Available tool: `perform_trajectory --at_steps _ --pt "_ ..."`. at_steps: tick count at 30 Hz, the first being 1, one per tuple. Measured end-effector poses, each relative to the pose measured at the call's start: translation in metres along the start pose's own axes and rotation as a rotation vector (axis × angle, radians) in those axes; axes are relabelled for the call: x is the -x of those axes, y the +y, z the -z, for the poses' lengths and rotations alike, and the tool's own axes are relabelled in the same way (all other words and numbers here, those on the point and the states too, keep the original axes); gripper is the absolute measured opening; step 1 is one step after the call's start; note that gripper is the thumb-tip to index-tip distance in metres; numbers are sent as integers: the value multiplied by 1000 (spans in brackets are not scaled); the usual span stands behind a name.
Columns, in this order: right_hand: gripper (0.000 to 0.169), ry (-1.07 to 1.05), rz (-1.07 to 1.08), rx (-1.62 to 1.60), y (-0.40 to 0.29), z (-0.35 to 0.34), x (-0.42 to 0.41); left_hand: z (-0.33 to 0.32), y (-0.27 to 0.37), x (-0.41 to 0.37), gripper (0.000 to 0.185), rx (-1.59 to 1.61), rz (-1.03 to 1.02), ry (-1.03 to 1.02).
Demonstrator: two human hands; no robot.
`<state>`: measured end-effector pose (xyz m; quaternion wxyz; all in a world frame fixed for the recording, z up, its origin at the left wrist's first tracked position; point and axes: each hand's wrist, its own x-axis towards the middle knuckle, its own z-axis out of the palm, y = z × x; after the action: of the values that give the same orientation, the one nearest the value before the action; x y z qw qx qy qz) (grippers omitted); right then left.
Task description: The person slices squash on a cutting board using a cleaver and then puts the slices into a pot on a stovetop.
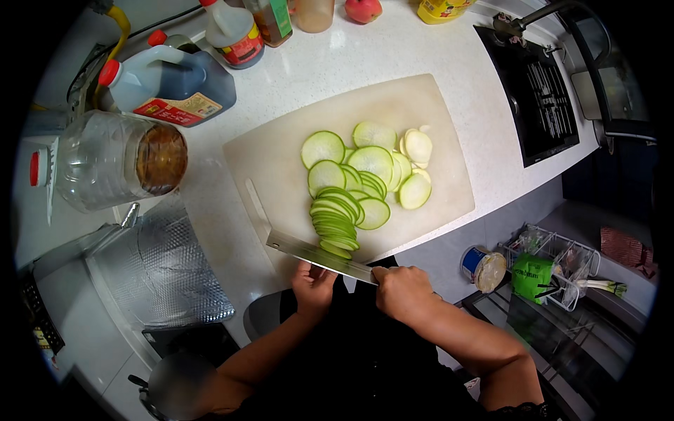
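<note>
My right hand (403, 289) grips the handle end of a kitchen cleaver (337, 264), whose broad metal blade slants across the near edge of a white cutting board (274, 163). Just on my side of the blade is my left hand (313, 287), fingers bent and close to the metal; whether anything is pinched in them is hidden. Beyond the blade, thin round slices of a green-skinned vegetable (337, 213) overlap in a curved row. More slices (371, 163) spread over the middle of the board, and paler ones (418, 146) lie to the right.
Left of the board a big clear plastic jug (100, 163) lies on its side near a dark sauce jug (174, 84). Bottles (234, 37) and a red fruit (363, 9) line the back. A black cooktop (537, 94) is right; a wire basket (574, 263) sits lower right.
</note>
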<state>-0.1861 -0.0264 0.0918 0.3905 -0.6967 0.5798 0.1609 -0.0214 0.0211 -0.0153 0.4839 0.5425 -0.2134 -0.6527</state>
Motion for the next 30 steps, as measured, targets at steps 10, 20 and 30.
perform_trajectory --at_steps 10,20,30 --pt "11 -21 -53 -13 -11 -4 -17 -7 5 1 27 0 -3 25" --pt "12 53 -53 -17 -11 -22 -43 -10 -2 0 35 34 -10 93" --pt "8 336 119 -50 -4 -18 12 4 -13 -2 25 43 -31 32"
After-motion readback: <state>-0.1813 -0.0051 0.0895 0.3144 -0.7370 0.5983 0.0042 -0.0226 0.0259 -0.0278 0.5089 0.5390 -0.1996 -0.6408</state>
